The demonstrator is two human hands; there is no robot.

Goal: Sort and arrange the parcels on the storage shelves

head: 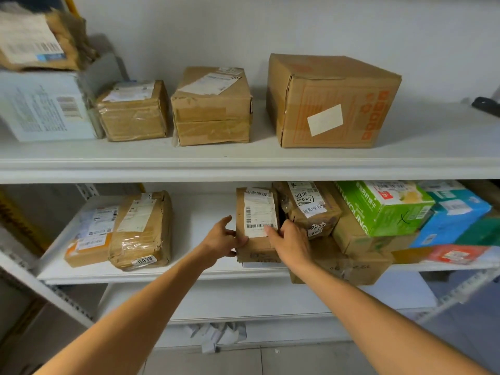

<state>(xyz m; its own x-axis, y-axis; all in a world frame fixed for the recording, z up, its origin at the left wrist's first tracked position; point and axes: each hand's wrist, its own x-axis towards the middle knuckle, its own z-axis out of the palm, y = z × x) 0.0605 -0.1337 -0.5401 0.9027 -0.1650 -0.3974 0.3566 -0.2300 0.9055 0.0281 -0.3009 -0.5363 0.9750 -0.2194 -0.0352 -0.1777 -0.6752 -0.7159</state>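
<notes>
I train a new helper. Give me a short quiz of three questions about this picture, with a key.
1. True or false: the left hand and right hand both hold the upright parcel.
2. The green box lies: A on the floor; B right of that parcel; C in a hand.
3. Fill in: the largest box on the upper shelf bears a blank ____ label.
Key: 1 true; 2 B; 3 white.

Down on the lower shelf [203, 226], a white sticker [145, 259] on the taped brown parcel [140, 231] reads "0038", the tilted parcel [305, 207] shows handwritten "6280", and the green carton [384, 209] carries a penned X plus letters ending "ONG".
</notes>
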